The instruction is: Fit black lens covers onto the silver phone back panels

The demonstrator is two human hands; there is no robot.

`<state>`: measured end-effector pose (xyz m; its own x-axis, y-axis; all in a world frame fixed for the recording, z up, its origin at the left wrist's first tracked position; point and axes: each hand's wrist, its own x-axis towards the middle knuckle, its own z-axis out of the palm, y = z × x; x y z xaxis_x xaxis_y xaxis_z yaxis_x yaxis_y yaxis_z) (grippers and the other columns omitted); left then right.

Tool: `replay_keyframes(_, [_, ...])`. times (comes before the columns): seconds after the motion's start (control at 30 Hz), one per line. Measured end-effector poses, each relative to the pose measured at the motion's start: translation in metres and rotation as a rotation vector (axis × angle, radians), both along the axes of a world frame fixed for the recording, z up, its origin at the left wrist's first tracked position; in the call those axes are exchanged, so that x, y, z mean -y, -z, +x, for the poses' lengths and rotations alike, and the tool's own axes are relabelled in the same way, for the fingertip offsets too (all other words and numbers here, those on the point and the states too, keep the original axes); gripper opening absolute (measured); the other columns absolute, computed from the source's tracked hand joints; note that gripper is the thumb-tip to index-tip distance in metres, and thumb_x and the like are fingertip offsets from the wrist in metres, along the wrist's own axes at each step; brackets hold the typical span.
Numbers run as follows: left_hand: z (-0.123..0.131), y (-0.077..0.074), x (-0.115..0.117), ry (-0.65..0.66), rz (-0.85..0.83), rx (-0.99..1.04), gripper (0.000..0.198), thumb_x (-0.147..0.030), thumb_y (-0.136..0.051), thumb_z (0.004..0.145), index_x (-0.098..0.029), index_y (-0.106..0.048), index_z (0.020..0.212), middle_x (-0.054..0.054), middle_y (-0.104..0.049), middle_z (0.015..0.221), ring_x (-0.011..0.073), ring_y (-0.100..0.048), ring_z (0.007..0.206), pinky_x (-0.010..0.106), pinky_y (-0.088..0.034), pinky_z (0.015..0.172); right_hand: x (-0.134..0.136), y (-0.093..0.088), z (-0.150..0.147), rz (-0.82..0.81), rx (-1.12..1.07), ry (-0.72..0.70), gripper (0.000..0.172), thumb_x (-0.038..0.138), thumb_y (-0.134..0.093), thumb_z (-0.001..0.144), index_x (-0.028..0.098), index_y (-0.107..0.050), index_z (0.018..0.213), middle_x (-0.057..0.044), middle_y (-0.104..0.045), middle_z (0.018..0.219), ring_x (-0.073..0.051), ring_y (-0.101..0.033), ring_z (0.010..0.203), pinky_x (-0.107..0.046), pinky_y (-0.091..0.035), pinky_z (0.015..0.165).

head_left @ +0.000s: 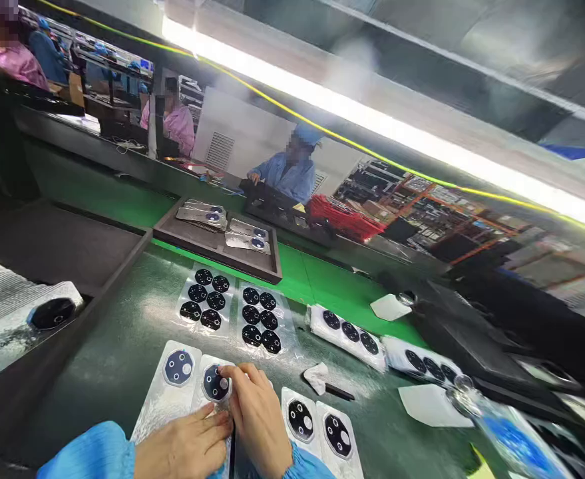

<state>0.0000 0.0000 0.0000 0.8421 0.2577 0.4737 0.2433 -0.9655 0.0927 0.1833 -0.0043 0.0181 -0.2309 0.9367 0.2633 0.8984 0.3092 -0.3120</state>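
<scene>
The pale panel [203, 404] is seemingly steadied by the unclenched left hand [185, 446], its dark disc [212, 385] touched by the unclenched right hand [258, 414].

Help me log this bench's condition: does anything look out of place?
Possibly the crumpled white scrap touching a black stick, right of the right hand: it looks stray near the neatly sheeted black discs.

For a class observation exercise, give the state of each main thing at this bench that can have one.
Left hand: resting on silver panels
Right hand: touching a dark disc
Light tube: lit
Two disc sheets: lying flat, six discs each
Tray: holding panels
Black stick: lying down
</scene>
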Motion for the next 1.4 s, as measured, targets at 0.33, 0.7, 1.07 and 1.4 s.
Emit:
replay_keyframes(0.33, [0.005, -0.003, -0.001, 0.011, -0.027, -0.037, 0.015, -0.01, -0.05, 0.094, -0.011, -0.062, 0.103, 0.008, -0.07, 0.11, 0.0192, -0.062, 0.113, 0.034, -0.034, 0.115, -0.009, 0.001, 0.006, 0.176, 0.131, -0.397, 0.022, 0.007, -0.038, 0.099, 0.018, -0.055, 0.106, -0.005, -0.068, 0.121, -0.02, -0.058, 0.094, -0.035, -0.04, 0.071])
replay_keyframes(0.7, [0.006, -0.007, -0.002, -0.027, -0.038, 0.049, 0.016, -0.011, -0.046, 0.096, -0.014, -0.061, 0.091, 0.005, -0.072, 0.11, 0.0157, -0.063, 0.111, 0.03, -0.03, 0.117, 0.009, 0.003, 0.002, 0.161, 0.227, -0.004, 0.04, -0.006, -0.039, 0.083, 0.018, -0.055, 0.11, -0.006, -0.066, 0.085, -0.024, -0.057, 0.073, -0.037, -0.041, 0.064])
replay_keyframes(1.07, [0.003, -0.008, -0.001, -0.042, -0.011, 0.058, 0.022, -0.011, -0.04, 0.099, -0.013, -0.062, 0.1, 0.004, -0.071, 0.116, 0.0146, -0.063, 0.113, 0.03, -0.034, 0.114, -0.039, -0.01, 0.011, -0.266, -0.267, 0.069, 0.018, 0.004, -0.059, 0.082, 0.021, -0.058, 0.088, -0.004, -0.06, 0.097, -0.02, -0.06, 0.094, -0.031, -0.048, 0.08])
replay_keyframes(1.4, [0.005, -0.009, -0.001, -0.051, -0.038, 0.074, 0.029, -0.009, -0.033, 0.101, -0.014, -0.061, 0.098, 0.004, -0.072, 0.113, 0.0136, -0.064, 0.111, 0.029, -0.033, 0.115, -0.054, -0.005, 0.01, -0.283, -0.249, -0.056, 0.021, 0.001, -0.056, 0.082, 0.021, -0.05, 0.077, -0.004, -0.054, 0.094, -0.019, -0.053, 0.09, -0.031, -0.046, 0.08])
